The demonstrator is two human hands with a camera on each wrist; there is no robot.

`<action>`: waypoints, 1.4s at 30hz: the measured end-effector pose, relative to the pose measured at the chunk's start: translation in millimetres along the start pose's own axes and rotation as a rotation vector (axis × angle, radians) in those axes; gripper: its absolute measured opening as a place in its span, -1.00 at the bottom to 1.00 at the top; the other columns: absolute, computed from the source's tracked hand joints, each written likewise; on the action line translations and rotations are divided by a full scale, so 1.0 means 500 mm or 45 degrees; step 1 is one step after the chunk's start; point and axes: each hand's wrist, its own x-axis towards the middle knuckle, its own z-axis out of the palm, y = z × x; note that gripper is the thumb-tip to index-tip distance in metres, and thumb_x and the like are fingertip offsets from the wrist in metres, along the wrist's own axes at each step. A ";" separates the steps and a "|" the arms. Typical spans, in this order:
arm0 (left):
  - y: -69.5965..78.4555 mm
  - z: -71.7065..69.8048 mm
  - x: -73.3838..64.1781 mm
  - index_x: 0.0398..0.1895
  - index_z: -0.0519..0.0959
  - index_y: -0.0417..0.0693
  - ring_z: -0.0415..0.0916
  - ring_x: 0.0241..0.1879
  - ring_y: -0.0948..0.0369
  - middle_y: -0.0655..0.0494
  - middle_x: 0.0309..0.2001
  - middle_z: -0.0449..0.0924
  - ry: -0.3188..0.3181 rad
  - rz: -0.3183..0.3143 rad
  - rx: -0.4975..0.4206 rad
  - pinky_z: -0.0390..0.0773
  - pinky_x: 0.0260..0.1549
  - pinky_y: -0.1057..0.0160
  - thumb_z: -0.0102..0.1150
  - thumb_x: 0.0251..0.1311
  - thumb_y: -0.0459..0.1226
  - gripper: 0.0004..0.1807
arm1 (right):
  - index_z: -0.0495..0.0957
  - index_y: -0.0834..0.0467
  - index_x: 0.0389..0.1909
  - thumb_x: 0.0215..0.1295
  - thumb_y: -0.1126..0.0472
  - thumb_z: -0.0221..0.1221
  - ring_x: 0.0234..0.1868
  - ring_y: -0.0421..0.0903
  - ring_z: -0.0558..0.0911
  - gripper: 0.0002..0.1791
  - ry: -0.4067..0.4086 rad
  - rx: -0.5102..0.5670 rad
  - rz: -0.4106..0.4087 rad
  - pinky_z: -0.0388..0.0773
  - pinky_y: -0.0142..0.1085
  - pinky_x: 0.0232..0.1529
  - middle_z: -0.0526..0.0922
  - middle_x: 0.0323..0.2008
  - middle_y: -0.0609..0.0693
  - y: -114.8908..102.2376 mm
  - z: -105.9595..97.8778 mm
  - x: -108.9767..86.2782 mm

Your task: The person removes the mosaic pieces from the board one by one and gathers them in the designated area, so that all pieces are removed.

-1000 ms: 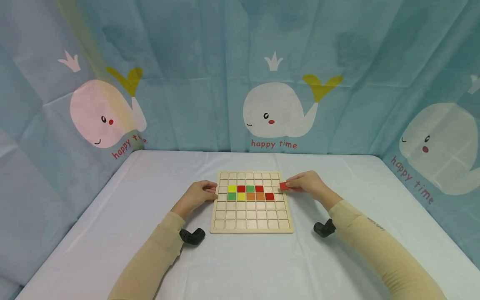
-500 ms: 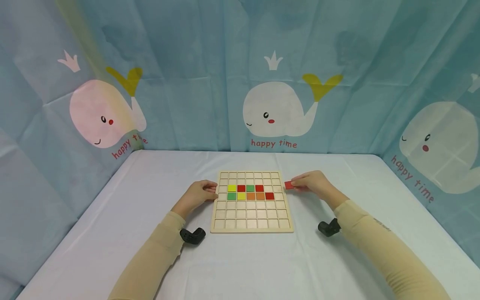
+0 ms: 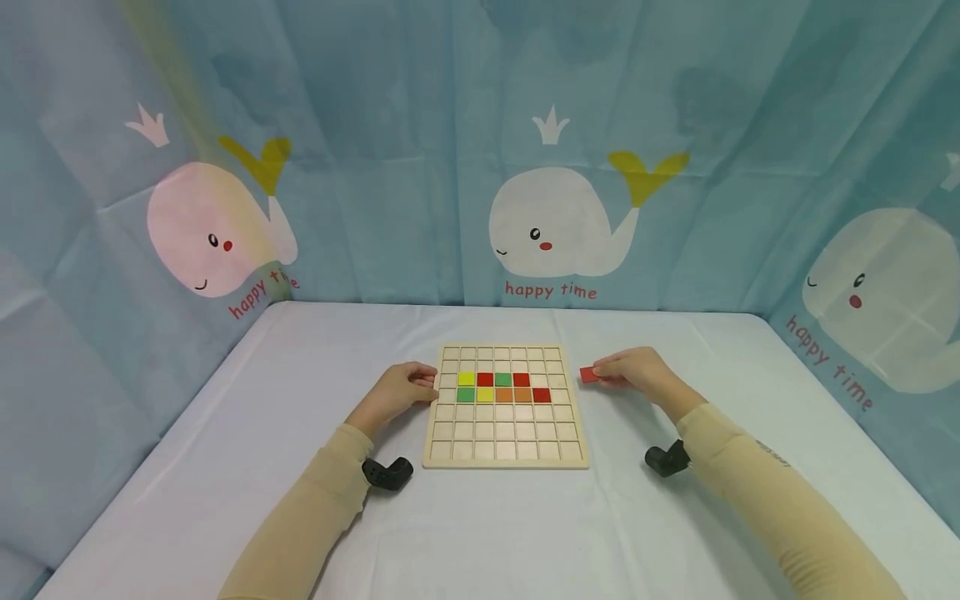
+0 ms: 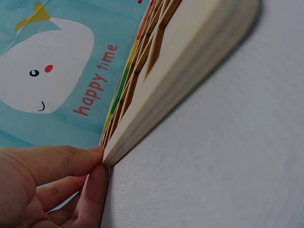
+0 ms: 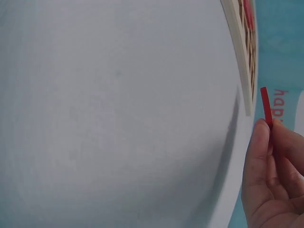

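Observation:
A square wooden grid board (image 3: 486, 450) lies on the white table, with yellow, red, green and orange square tiles filling parts of two middle rows. At its left edge my left hand (image 3: 392, 393) pinches the rim between thumb and finger; the left wrist view shows both fingertips on the board's edge (image 4: 156, 99). Off the right side of the board, my right hand (image 3: 637, 372) holds a red square tile (image 3: 588, 375) by one side between thumb and fingers. That tile (image 5: 266, 105) appears edge-on in the right wrist view, apart from the board.
White cloth covers the table (image 3: 517, 533). Behind and at the sides hangs a blue curtain (image 3: 390, 208) printed with whales. A black wrist-worn piece (image 3: 387, 474) sits at the left wrist and another black piece (image 3: 667, 459) at the right.
My right hand has drawn back to the right with the red tile, from over the board's right edge to beside it. The left hand keeps its place at the board.

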 end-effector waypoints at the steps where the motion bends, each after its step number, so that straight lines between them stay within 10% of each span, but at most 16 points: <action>1: 0.000 0.000 0.000 0.23 0.48 -0.28 0.52 -0.08 0.15 -0.10 -0.02 0.57 0.003 -0.003 0.000 0.60 -0.18 0.36 0.27 0.21 -0.43 -0.51 | 0.60 0.38 0.10 0.28 0.18 0.32 -0.42 -0.33 0.66 -0.55 0.000 0.004 0.003 0.64 -0.47 -0.23 0.74 -0.22 0.01 0.000 -0.002 0.000; 42: -0.004 -0.001 0.002 0.24 0.47 -0.30 0.51 -0.07 0.14 -0.15 0.03 0.55 -0.014 0.009 -0.036 0.62 -0.14 0.32 0.28 0.20 -0.44 -0.49 | 0.53 0.40 0.16 0.25 0.30 0.33 -0.43 -0.32 0.64 -0.51 0.070 0.046 0.129 0.68 -0.42 -0.25 0.68 -0.02 0.20 0.021 -0.029 0.031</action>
